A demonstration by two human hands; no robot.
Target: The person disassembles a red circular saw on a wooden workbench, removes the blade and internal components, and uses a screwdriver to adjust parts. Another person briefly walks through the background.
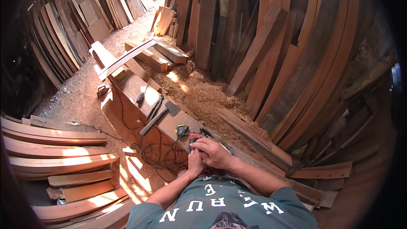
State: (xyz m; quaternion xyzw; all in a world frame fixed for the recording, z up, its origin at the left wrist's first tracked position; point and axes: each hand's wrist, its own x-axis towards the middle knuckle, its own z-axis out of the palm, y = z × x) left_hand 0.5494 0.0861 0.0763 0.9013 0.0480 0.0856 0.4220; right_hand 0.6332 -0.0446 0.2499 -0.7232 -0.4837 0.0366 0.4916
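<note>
My two hands are close together over the near end of a long wooden bench [180,122]. The fingers of my right hand [214,152] are curled over a small red and dark object [195,137], whose kind I cannot make out. Just below and to its left, my left hand [195,163] is closed against it, and the fingers are partly hidden. A yellow and black tape measure [182,129] lies just beyond my hands. Farther along the bench are a hatchet [171,109], a pair of dark pliers [155,107] and a tool with a dark handle [140,98].
A black cord [148,154] lies looped left of the bench, near a corded tool [103,89]. Curved boards [59,161] are stacked at left. Tall planks [271,42] lean at right above sawdust [203,93]. Thick timber blocks [169,53] sit past the far end.
</note>
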